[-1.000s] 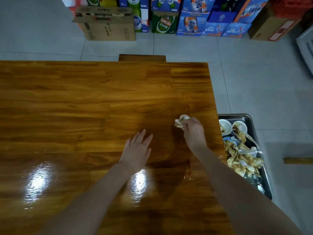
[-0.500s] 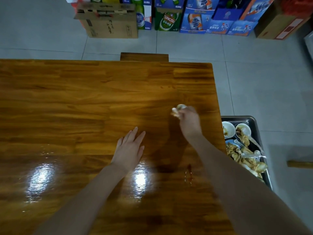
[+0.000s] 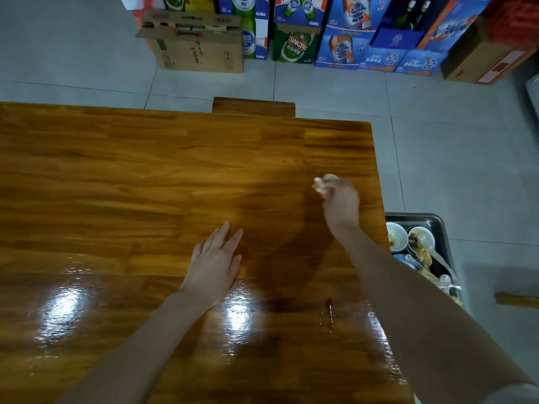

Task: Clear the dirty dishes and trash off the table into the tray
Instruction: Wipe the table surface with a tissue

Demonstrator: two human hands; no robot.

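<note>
My right hand (image 3: 341,205) grips a crumpled, stained tissue (image 3: 322,183) and presses it on the wooden table (image 3: 145,176) near the right edge. Flat on the tabletop in the middle lies my left hand (image 3: 217,260), fingers straight and holding nothing. A metal tray (image 3: 437,225) sits lower, beside the table's right edge. It holds dirty white bowls (image 3: 396,237), a spoon and used tissues; my right forearm hides part of it. A small reddish sauce smear (image 3: 328,314) marks the table near my right forearm.
A wooden chair back (image 3: 253,106) stands at the table's far edge. Cardboard boxes (image 3: 198,45) and beer cartons (image 3: 338,33) line the tiled floor beyond. A wooden bar (image 3: 516,300) shows at the right, past the tray.
My right hand has slid the tissue away from me across the table, then slightly to the right. My left hand has stayed flat, shifting a little with the view.
</note>
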